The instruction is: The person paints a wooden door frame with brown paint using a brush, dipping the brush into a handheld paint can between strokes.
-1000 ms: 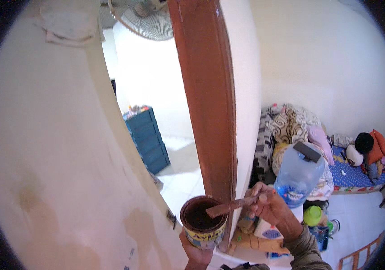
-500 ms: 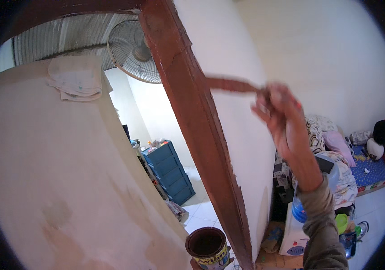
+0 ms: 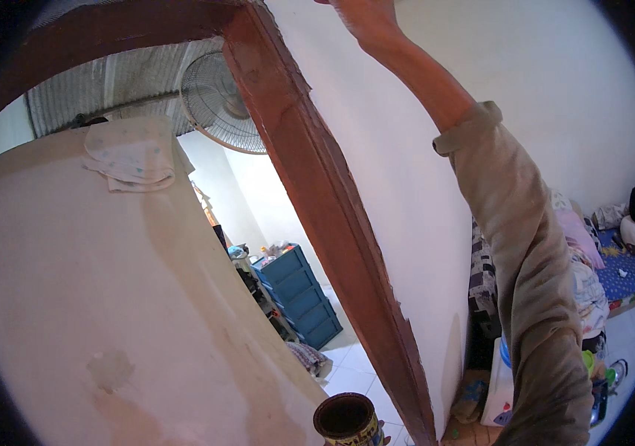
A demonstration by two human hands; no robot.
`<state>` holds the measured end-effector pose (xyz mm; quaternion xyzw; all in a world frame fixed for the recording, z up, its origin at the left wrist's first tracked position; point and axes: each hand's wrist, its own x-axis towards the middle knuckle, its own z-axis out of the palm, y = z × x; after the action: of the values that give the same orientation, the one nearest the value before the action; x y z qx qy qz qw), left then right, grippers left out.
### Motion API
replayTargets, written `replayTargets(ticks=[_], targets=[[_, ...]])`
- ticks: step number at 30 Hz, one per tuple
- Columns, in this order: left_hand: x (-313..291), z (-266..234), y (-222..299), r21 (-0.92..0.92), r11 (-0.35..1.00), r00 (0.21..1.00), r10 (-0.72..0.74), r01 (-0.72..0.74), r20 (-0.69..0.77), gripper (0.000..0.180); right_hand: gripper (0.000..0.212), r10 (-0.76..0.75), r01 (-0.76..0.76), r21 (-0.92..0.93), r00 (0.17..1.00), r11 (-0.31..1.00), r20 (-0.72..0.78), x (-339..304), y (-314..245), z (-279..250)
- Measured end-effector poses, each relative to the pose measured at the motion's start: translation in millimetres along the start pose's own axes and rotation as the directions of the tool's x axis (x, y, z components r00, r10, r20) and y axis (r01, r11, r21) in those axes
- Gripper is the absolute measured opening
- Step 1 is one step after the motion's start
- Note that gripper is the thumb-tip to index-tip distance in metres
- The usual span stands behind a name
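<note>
At the bottom, my left hand [image 3: 386, 434] grips an open paint can [image 3: 362, 437]; only a few fingertips show at its right side. Dark brown paint coats the inside of the can. My right arm is stretched up, and my right hand [image 3: 368, 16] is at the upper edge beside the top of the door frame [image 3: 310, 171]. Its fingers are cut off by the picture's edge, so what they hold is out of sight. Glossy reddish-brown paint covers the frame, with an uneven edge against the white wall [image 3: 399, 171].
A pale panel [image 3: 109, 297] fills the left, with a cloth [image 3: 131, 152] draped over its top. Beyond the doorway are a round fan [image 3: 221, 100] and a blue drawer cabinet [image 3: 299, 297]. Bedding [image 3: 581, 238] and a blue mattress [image 3: 618, 275] lie at the right.
My right hand, which held a brown-coated paintbrush beside the door frame, has risen up and left to the top edge; the brush is out of view. The view has shifted slightly upward.
</note>
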<state>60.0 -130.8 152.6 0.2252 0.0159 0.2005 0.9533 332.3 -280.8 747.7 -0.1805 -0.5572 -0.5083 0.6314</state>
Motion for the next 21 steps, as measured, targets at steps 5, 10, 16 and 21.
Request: replayTargets(ticks=[5, 10, 16, 21], targets=[[2.8, -4.2, 3.4, 0.022, 0.997, 0.975, 0.068, -0.074, 0.214, 0.067, 0.016, -0.007, 0.000, -0.098, 0.997, 0.995, -0.071, 13.6, 9.3, 18.2], [-1.3, 27.4, 6.4, 0.041, 0.982, 0.967, 0.176, -0.187, 0.185, 0.064, 0.018, -0.117, 0.098, -0.315, 0.992, 0.944, -0.041, 7.9, 18.7, 21.2], [2.5, 15.3, 7.9, 0.110, 0.989, 0.990, 0.092, -0.103, 0.103, 0.062, 0.020, -0.035, 0.013, -0.266, 0.996, 0.964, -0.080, 20.3, 11.6, 23.2], [7.9, 0.3, 4.2, 0.023, 0.990, 0.984, 0.138, -0.141, 0.116, 0.059, 0.019, -0.114, 0.096, -0.305, 0.993, 0.948, -0.039, 21.3, 15.2, 28.0]])
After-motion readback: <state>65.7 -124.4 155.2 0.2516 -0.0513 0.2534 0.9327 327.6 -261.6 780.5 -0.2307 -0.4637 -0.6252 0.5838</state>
